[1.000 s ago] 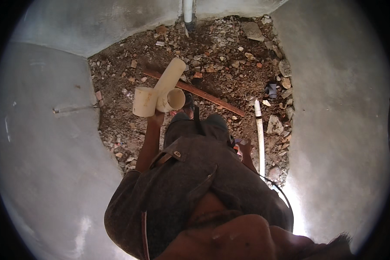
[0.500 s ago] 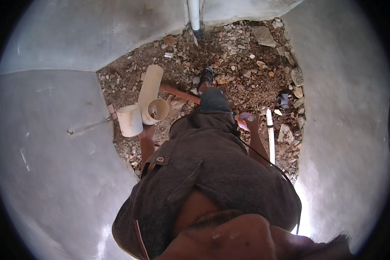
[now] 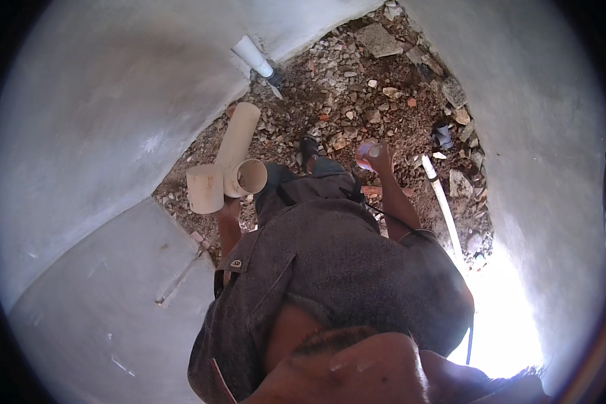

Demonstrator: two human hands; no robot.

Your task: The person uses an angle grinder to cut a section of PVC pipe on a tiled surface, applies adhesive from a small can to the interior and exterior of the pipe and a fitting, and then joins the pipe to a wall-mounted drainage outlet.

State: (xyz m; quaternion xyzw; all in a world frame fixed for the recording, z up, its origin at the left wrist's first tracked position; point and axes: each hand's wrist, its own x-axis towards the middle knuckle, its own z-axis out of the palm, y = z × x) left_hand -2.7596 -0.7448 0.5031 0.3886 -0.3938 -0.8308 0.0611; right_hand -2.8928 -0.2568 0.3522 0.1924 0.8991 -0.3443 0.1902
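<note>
My left hand (image 3: 227, 209) is closed on a cream plastic pipe piece (image 3: 240, 128) with a wide round branch (image 3: 250, 176); a short wide cylinder (image 3: 205, 188) sits at its left side, partly hiding the fingers. My right hand (image 3: 382, 159) grips a small red and silvery container (image 3: 365, 153), held out at my right above the rubble. Both arms come from either side of my brown shirt, and my dark-sandalled foot (image 3: 308, 145) shows between the hands.
Broken stone and soil (image 3: 343, 87) cover the floor between grey plastered walls (image 3: 101, 114). A white pipe (image 3: 441, 195) and grey fitting (image 3: 442, 135) lie right. A wooden strip (image 3: 387, 190) lies behind my right arm. Another pipe (image 3: 252, 57) comes out at the back wall.
The view has swung round, tilting the walls and back pipe. My right hand with the container has risen forward in the picture. My body now covers most of the wooden strip.
</note>
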